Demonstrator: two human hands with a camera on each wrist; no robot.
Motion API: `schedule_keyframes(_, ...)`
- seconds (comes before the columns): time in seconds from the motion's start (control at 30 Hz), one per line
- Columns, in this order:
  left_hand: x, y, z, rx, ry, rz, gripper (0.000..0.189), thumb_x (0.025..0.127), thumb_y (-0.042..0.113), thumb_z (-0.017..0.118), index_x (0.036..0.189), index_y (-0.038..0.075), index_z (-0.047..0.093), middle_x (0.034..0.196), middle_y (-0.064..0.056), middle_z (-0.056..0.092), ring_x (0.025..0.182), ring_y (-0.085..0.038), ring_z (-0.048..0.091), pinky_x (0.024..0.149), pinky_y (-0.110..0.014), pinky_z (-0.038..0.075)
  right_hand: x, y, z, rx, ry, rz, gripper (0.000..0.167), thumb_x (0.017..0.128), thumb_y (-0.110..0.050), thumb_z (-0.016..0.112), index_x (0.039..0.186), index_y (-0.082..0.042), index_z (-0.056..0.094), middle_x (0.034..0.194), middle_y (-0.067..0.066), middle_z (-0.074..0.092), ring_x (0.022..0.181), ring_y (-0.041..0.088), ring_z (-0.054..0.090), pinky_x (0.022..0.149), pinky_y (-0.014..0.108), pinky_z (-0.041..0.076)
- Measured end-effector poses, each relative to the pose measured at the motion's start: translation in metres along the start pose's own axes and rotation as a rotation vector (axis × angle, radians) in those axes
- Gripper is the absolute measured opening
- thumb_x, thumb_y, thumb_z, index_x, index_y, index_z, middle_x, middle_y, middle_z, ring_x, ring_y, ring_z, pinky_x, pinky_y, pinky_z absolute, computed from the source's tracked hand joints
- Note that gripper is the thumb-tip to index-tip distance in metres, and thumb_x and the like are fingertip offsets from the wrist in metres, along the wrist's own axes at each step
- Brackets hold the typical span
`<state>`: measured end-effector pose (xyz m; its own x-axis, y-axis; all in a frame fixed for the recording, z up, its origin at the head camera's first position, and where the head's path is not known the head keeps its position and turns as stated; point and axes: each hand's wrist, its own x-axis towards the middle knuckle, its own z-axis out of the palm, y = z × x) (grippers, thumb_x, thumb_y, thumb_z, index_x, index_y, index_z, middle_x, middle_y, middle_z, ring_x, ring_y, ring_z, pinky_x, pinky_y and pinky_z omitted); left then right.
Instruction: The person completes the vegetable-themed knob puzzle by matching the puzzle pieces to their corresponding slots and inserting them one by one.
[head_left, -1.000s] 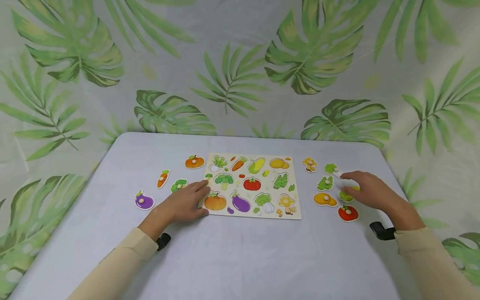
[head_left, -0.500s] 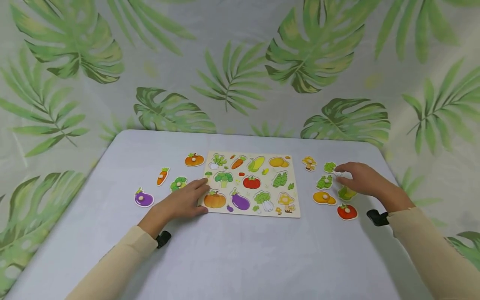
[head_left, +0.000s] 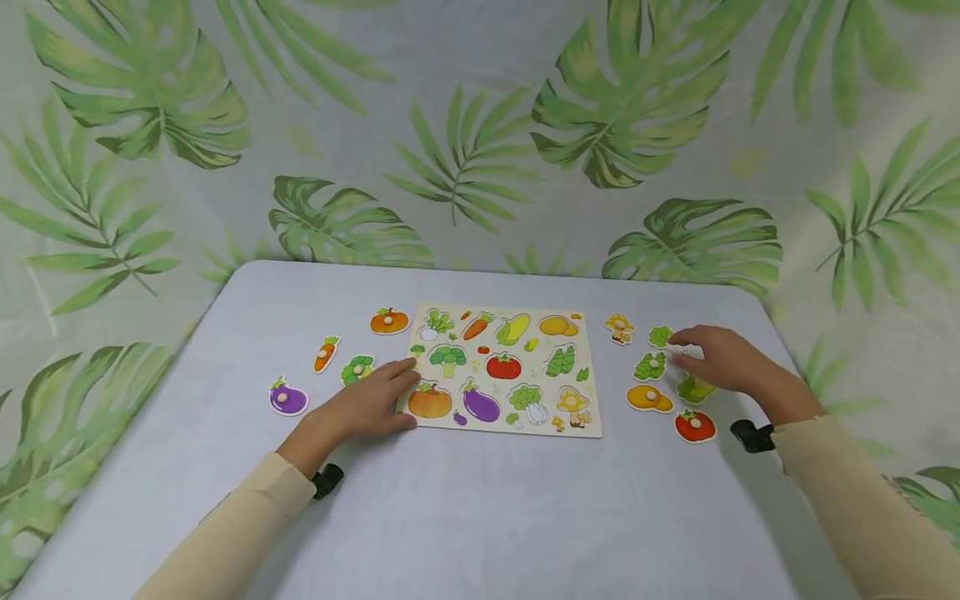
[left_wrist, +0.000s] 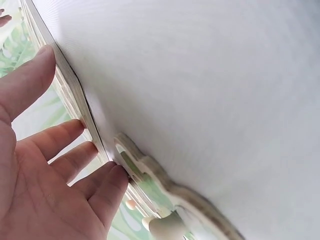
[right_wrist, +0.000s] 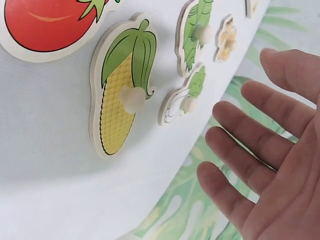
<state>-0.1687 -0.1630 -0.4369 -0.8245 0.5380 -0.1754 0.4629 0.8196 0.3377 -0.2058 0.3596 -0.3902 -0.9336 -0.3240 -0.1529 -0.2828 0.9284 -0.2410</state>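
Board (head_left: 504,371): every slot bare; pieces lie loose at 3 and 9 o'clock.
Left hand (head_left: 360,408): fingers relaxed, resting at board edge.
Right hand (head_left: 716,360): fingers released, over corn piece (right_wrist: 122,95).

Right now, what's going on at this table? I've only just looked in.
A person sits at a table with a wooden vegetable puzzle board in the middle. The left hand rests flat against the board's near left corner, fingers straight. The right hand hovers open over loose pieces to the right of the board, above the corn piece and close to the small radish piece, gripping nothing. More pieces lie to the left, including an eggplant piece and a carrot piece.
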Motion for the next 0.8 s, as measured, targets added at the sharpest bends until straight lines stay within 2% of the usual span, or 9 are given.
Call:
schedule_keyframes(0.17, 0.001, 0.002, -0.002, -0.004, -0.002, -0.006, 0.071, 0.09, 0.037, 0.071, 0.148, 0.006, 0.044, 0.162, -0.015, 0.032, 0.149, -0.036, 0.032, 0.12, -0.051, 0.035, 0.005, 0.009, 0.001, 0.006, 0.048, -0.007, 0.037, 0.093, -0.012, 0.064, 0.125, 0.006, 0.062, 0.124, 0.029, 0.064, 0.113, 0.047, 0.059, 0.098, 0.064, 0.048)
schedule_keyframes(0.33, 0.001, 0.003, -0.002, -0.01, -0.024, -0.02, 0.072, 0.09, 0.037, 0.071, 0.149, 0.006, 0.043, 0.162, -0.014, 0.031, 0.15, -0.035, 0.031, 0.12, -0.051, 0.034, 0.015, 0.024, 0.006, 0.044, 0.069, 0.057, 0.036, 0.093, -0.008, 0.061, 0.127, 0.005, 0.061, 0.129, 0.031, 0.059, 0.113, 0.047, 0.056, 0.098, 0.064, 0.047)
schedule_keyframes(0.63, 0.0, 0.003, -0.005, -0.015, -0.017, -0.019, 0.073, 0.09, 0.036, 0.072, 0.149, 0.006, 0.043, 0.162, -0.014, 0.031, 0.15, -0.036, 0.031, 0.121, -0.051, 0.033, 0.031, 0.038, 0.017, 0.171, 0.033, 0.19, 0.038, 0.098, -0.013, 0.052, 0.13, 0.005, 0.057, 0.133, 0.032, 0.053, 0.118, 0.048, 0.05, 0.102, 0.064, 0.045)
schedule_keyframes(0.8, -0.001, -0.001, -0.004, -0.014, -0.04, -0.017, 0.072, 0.091, 0.036, 0.071, 0.15, 0.008, 0.042, 0.164, -0.013, 0.029, 0.151, -0.035, 0.03, 0.121, -0.051, 0.033, 0.036, 0.042, 0.025, 0.207, 0.019, 0.226, 0.04, 0.097, -0.016, 0.054, 0.132, 0.004, 0.056, 0.131, 0.031, 0.054, 0.117, 0.047, 0.051, 0.101, 0.063, 0.045)
